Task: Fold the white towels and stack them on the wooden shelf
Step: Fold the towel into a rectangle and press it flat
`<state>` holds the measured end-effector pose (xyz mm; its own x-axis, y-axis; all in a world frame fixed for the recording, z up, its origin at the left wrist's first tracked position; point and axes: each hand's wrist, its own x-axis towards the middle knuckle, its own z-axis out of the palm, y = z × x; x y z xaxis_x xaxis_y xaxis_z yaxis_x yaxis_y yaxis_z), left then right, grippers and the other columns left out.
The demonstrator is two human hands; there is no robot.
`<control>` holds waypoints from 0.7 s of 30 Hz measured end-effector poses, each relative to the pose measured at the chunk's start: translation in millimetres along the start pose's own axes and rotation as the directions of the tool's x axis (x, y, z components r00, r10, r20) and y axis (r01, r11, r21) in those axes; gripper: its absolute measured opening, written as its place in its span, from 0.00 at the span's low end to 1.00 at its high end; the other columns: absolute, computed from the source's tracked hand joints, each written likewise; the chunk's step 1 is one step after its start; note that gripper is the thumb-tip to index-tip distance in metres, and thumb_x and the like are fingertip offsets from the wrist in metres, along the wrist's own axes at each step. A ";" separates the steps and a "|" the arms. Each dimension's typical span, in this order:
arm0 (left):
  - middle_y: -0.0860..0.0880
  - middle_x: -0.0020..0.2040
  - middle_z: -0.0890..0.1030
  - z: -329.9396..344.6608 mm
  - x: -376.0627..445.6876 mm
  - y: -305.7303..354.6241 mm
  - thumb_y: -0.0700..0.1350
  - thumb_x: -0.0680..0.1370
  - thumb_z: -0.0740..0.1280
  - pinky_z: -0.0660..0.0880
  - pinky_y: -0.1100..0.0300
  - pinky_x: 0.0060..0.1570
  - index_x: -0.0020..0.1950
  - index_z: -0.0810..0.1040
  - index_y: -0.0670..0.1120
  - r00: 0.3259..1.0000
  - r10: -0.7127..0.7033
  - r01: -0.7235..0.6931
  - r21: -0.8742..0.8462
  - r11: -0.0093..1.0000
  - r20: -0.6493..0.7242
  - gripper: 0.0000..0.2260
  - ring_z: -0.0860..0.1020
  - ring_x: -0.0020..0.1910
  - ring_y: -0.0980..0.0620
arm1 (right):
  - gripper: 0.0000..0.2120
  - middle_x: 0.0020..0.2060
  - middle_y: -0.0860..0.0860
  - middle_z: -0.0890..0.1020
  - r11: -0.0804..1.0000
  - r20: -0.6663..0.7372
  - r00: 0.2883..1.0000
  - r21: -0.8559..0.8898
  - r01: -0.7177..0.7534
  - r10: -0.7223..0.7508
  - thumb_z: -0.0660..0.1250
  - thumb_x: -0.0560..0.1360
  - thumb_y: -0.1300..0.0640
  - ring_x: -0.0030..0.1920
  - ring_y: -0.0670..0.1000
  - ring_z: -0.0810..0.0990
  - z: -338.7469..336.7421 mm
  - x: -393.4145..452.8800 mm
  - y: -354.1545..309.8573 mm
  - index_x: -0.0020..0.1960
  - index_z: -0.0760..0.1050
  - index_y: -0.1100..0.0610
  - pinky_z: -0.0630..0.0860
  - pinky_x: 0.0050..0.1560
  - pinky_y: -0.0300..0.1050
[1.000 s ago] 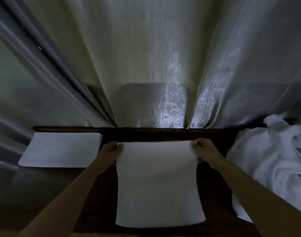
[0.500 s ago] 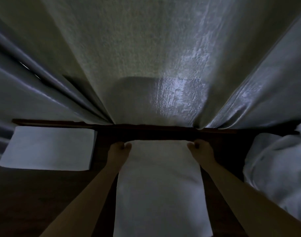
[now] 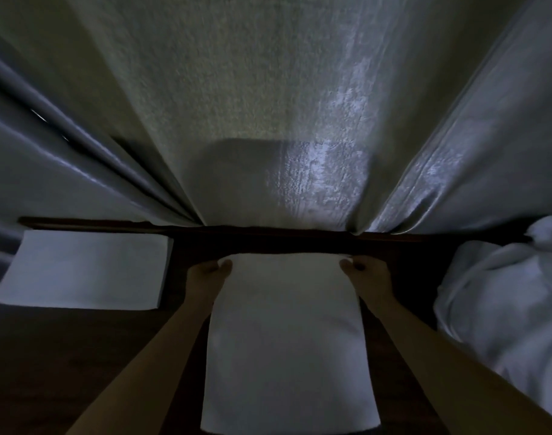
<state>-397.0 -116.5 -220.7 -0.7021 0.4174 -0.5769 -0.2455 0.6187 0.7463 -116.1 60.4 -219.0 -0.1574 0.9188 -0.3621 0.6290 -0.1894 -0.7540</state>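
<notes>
the towel (image 3: 287, 340) in the lower centre has been laid flatter on the shelf (image 3: 268, 240); its far corners are still pinched by the left hand (image 3: 207, 274) and right hand (image 3: 367, 273), ready for folding.

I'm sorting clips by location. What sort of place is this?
Probably a dim bedroom or hotel room: long curtains hang behind a dark wooden surface holding a folded towel and a heap of white linen.

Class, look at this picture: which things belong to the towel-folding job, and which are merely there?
Part of the job:
towel being folded, pinched at its far corners by the left hand and right hand
folded towel
heap of unfolded towels
wooden shelf

Merely there:
curtain
</notes>
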 end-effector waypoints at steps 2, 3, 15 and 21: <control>0.47 0.31 0.71 -5.4 -7.3 -2.2 0.43 0.77 0.74 0.70 0.57 0.41 0.32 0.70 0.44 0.999 0.054 -0.054 -0.048 0.997 -0.003 0.17 0.72 0.32 0.51 | 0.03 0.37 0.52 0.84 0.993 -0.028 1.000 0.115 0.002 0.001 0.75 0.76 0.60 0.44 0.53 0.84 -5.3 -9.4 -0.2 0.47 0.86 0.61 0.79 0.51 0.48; 0.49 0.30 0.69 -9.1 -12.6 -2.4 0.43 0.77 0.74 0.69 0.58 0.39 0.31 0.68 0.45 0.996 0.088 -0.088 -0.064 0.994 -0.002 0.19 0.70 0.31 0.52 | 0.02 0.38 0.51 0.85 0.987 -0.044 0.999 0.158 0.009 -0.002 0.75 0.76 0.61 0.43 0.52 0.84 -9.3 -14.1 0.6 0.47 0.86 0.59 0.80 0.51 0.48; 0.46 0.47 0.86 -84.5 -137.6 31.9 0.41 0.75 0.74 0.80 0.52 0.50 0.51 0.85 0.44 0.901 0.434 -0.430 -0.104 0.897 0.023 0.06 0.84 0.47 0.48 | 0.06 0.28 0.47 0.81 0.854 -0.056 0.967 0.458 0.246 -0.249 0.74 0.75 0.66 0.27 0.42 0.76 -102.0 -105.3 -28.6 0.44 0.82 0.55 0.73 0.30 0.33; 0.41 0.48 0.84 -114.4 -204.7 43.7 0.36 0.76 0.72 0.81 0.57 0.46 0.54 0.83 0.41 0.834 0.551 -0.540 -0.164 0.825 0.021 0.07 0.83 0.49 0.44 | 0.11 0.24 0.52 0.79 0.814 -0.074 0.912 0.428 0.394 -0.402 0.72 0.76 0.67 0.22 0.44 0.72 -139.7 -157.2 -52.2 0.41 0.80 0.53 0.67 0.23 0.34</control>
<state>-340.5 -251.0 -32.0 -0.7069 0.7031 -0.0775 0.0671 0.1757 0.9822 -17.8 -25.8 -46.2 -0.3404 0.9402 0.0137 0.1245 0.0595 -0.9904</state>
